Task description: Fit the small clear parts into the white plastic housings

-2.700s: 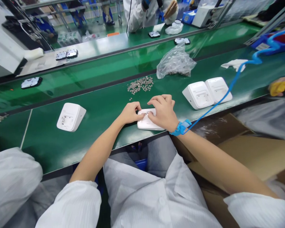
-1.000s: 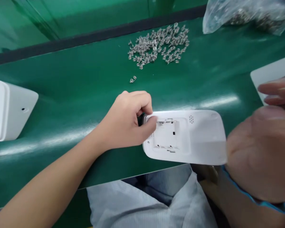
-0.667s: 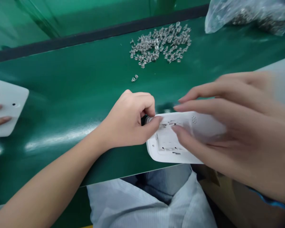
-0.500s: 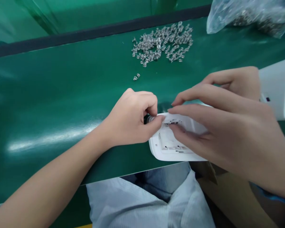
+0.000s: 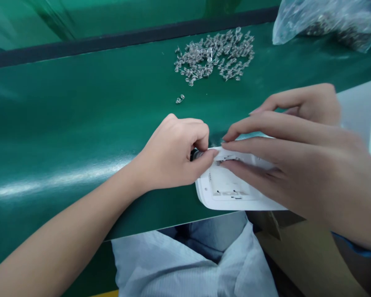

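Note:
A white plastic housing [image 5: 214,202] with a recessed battery compartment lies near the table's front edge. My left hand [image 5: 179,152] has its fingers curled and grips the housing's upper left corner, thumb on top. My right hand [image 5: 297,161] reaches in from the right, thumb inside the compartment and fingertips over its upper wall. Beside that thumb tip a small metal battery spring [image 5: 218,163] shows at the upper wall; my fingers hide part of it. Short metal contacts [image 5: 235,192] show along the compartment's lower wall.
A pile of battery springs [image 5: 216,55] lies at the back of the green table [image 5: 80,103], with one loose spring [image 5: 179,99] nearer me. A clear plastic bag [image 5: 327,24] of metal parts sits back right. Another hand [image 5: 312,103] is behind mine, near a white case [image 5: 361,111].
Both my hands stay at the housing with nearly the same grip. My right thumb has shifted slightly at the upper wall. The view has moved a little.

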A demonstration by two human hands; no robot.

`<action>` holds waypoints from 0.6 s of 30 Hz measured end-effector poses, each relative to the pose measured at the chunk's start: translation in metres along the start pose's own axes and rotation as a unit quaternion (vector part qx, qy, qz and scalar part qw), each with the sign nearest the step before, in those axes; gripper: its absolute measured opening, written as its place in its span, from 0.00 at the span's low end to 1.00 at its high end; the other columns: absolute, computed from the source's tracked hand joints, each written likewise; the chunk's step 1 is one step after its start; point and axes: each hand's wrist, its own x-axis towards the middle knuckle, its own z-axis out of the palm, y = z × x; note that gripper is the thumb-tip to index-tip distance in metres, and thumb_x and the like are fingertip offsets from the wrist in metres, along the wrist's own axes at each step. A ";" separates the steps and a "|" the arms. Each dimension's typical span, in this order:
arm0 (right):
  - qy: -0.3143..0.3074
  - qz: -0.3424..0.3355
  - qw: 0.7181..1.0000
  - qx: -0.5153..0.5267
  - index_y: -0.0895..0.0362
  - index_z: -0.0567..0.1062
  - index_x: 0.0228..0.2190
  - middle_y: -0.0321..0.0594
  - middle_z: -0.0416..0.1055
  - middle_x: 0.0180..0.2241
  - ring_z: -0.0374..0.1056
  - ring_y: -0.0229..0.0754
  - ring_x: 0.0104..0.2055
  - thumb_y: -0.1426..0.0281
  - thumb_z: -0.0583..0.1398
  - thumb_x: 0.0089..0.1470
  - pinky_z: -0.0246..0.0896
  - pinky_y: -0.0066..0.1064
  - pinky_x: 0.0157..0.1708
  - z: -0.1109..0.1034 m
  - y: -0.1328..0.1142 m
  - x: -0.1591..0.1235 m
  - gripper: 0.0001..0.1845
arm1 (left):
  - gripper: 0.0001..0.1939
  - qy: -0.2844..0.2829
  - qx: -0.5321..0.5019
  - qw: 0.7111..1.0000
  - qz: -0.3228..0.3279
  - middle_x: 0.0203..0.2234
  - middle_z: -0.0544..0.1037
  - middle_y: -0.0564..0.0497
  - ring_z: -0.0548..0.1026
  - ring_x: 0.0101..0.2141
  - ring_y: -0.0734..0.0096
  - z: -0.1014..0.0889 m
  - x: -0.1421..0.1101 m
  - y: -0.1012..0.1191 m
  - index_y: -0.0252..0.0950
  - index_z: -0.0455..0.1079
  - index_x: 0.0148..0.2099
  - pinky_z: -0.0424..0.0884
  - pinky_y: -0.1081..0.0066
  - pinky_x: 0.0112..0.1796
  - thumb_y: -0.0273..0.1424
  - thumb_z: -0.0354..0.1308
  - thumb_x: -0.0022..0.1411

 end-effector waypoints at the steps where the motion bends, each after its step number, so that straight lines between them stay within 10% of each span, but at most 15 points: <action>1: -0.003 -0.001 1.000 -0.003 0.44 0.77 0.40 0.31 0.75 0.45 0.66 0.58 0.57 0.62 0.56 0.68 0.65 0.51 0.48 0.000 0.000 0.000 0.09 | 0.15 -0.001 0.000 1.000 0.000 0.20 0.68 0.58 0.67 0.24 0.76 0.000 0.000 0.000 0.36 0.60 0.25 0.60 0.66 0.33 0.31 0.57 0.63; 18: 0.039 0.017 0.999 -0.034 0.46 0.75 0.33 0.33 0.76 0.41 0.62 0.60 0.58 0.69 0.61 0.62 0.58 0.55 0.51 0.004 -0.016 -0.005 0.05 | 0.17 -0.024 -0.018 0.999 -0.018 0.18 0.66 0.58 0.65 0.23 0.76 0.000 0.001 0.003 0.36 0.57 0.24 0.59 0.66 0.35 0.32 0.56 0.64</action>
